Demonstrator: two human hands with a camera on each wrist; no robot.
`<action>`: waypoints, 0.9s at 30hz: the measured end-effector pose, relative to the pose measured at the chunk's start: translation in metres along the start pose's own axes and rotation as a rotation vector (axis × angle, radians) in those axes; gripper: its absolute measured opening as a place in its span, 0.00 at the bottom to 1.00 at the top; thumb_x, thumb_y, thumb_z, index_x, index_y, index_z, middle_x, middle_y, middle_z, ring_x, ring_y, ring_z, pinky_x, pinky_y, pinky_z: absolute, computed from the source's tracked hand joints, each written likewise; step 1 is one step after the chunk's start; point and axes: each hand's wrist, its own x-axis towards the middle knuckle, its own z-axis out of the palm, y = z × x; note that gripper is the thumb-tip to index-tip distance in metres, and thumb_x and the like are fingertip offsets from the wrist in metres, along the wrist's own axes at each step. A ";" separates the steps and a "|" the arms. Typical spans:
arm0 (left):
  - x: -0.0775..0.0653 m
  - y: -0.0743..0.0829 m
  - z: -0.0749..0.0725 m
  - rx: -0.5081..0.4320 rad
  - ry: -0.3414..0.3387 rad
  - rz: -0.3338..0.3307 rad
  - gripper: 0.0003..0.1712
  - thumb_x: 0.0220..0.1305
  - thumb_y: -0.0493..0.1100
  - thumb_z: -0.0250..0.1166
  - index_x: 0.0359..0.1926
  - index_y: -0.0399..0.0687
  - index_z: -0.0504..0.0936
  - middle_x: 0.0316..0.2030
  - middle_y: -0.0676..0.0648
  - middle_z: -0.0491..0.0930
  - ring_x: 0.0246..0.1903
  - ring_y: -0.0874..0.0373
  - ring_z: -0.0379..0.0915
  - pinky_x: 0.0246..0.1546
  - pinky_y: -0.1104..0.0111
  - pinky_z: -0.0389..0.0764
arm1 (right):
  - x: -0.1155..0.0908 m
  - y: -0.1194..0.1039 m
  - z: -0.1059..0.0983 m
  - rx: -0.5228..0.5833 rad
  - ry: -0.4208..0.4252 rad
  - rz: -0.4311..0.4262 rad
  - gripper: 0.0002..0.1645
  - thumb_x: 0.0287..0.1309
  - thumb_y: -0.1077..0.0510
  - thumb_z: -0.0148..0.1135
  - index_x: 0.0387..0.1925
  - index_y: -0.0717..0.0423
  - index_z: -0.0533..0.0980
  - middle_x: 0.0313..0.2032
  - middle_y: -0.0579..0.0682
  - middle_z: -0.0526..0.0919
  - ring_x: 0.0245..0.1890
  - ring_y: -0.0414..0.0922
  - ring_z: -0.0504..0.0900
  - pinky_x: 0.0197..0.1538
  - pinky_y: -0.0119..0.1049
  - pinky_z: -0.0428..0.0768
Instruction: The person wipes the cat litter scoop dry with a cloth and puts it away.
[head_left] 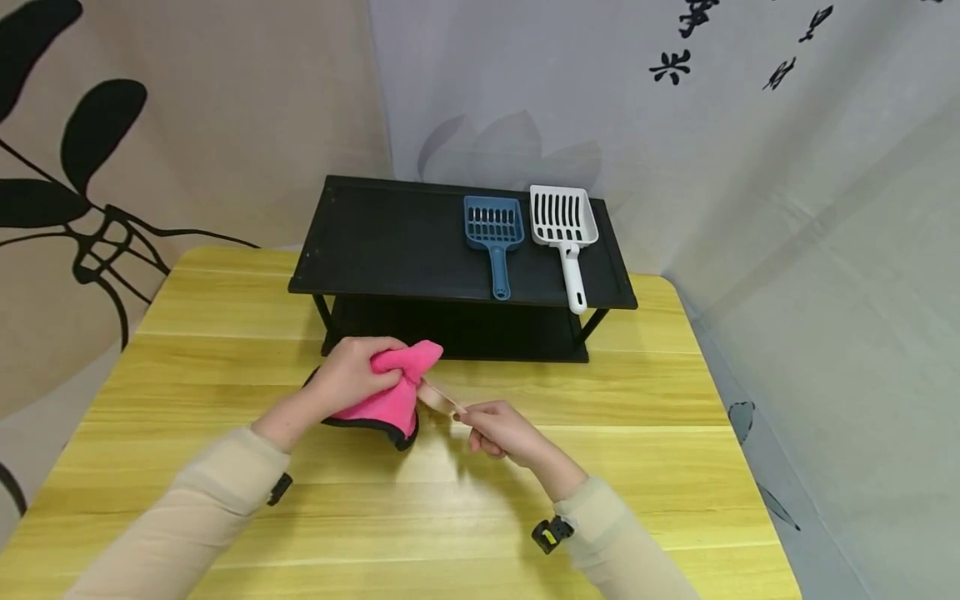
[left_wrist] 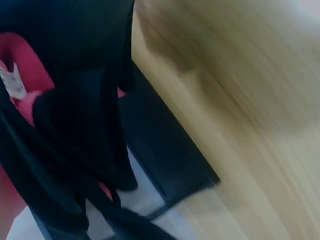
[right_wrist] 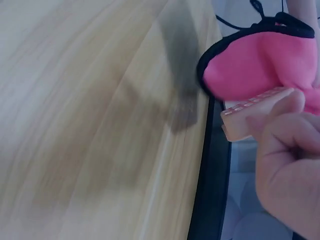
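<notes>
My left hand (head_left: pixel 358 373) grips a bunched pink cloth (head_left: pixel 382 406) with black edging, just in front of the rack. One twisted end of the cloth sticks up past the fingers. In the left wrist view, dark folds of the cloth (left_wrist: pixel 75 130) fill the left side, with a white label (left_wrist: pixel 12 82) on it. Between thumb and fingers, my right hand (head_left: pixel 501 429) pinches a thin peach-coloured slotted piece (right_wrist: pixel 245 120). This piece reaches toward the cloth, and its far end meets the pink fabric. The fabric and fingers hide its full shape.
Behind the hands stands a black two-tier rack (head_left: pixel 390 242) on the wooden table (head_left: pixel 450 517). A blue slotted scoop (head_left: pixel 495 233) and a white slotted scoop (head_left: pixel 566 225) lie side by side on its top, handles toward me. Printed cloth hangs behind.
</notes>
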 end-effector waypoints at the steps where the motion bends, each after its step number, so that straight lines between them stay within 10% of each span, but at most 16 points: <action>1: 0.000 0.002 0.003 -0.013 -0.010 0.013 0.15 0.53 0.42 0.69 0.44 0.49 0.83 0.39 0.48 0.83 0.32 0.57 0.72 0.35 0.66 0.75 | 0.000 -0.001 0.001 0.005 -0.003 0.004 0.24 0.63 0.57 0.47 0.51 0.75 0.71 0.12 0.41 0.71 0.07 0.32 0.56 0.14 0.25 0.55; 8: -0.002 0.006 0.019 0.032 -0.011 0.108 0.20 0.53 0.50 0.70 0.46 0.49 0.82 0.47 0.48 0.79 0.49 0.53 0.71 0.46 0.59 0.78 | 0.000 -0.004 -0.001 0.074 -0.014 0.013 0.21 0.66 0.57 0.46 0.48 0.72 0.72 0.12 0.40 0.66 0.09 0.32 0.56 0.15 0.25 0.56; 15: 0.001 0.006 0.024 0.146 0.089 0.283 0.14 0.53 0.41 0.69 0.41 0.43 0.84 0.41 0.47 0.81 0.44 0.54 0.71 0.43 0.61 0.79 | -0.003 -0.006 -0.005 0.122 -0.049 0.002 0.20 0.67 0.57 0.45 0.50 0.71 0.71 0.12 0.40 0.64 0.08 0.32 0.56 0.15 0.24 0.56; 27: 0.001 -0.012 0.016 0.098 0.117 0.139 0.15 0.54 0.38 0.69 0.44 0.42 0.83 0.40 0.46 0.81 0.40 0.55 0.70 0.37 0.63 0.76 | -0.011 -0.006 -0.012 0.144 -0.085 0.010 0.21 0.67 0.56 0.47 0.51 0.71 0.70 0.12 0.40 0.64 0.07 0.33 0.55 0.14 0.25 0.55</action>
